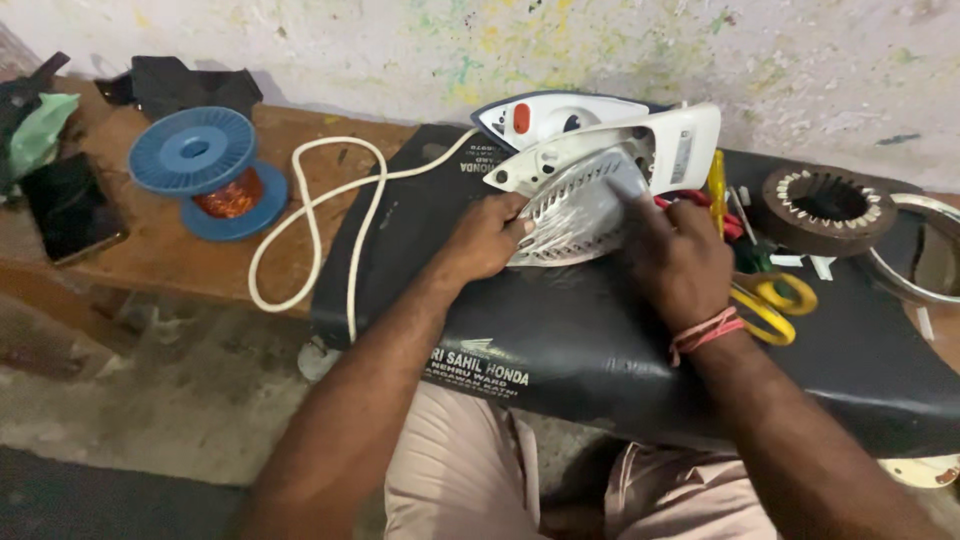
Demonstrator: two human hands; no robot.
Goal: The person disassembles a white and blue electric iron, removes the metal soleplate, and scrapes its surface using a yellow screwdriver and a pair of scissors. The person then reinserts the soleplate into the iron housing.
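iron (pixel 590 170) lies tipped on its side, nose pointing left, soleplate facing the person.

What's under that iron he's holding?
The iron lies tipped, soleplate up, on a black seat. Both hands, left and right, grip the soleplate. The seat beneath the iron is covered.

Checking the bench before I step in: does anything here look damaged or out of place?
The clothes iron is tipped on its side, its metal soleplate lifted away from the white body. The left hand and right hand press on the soleplate.
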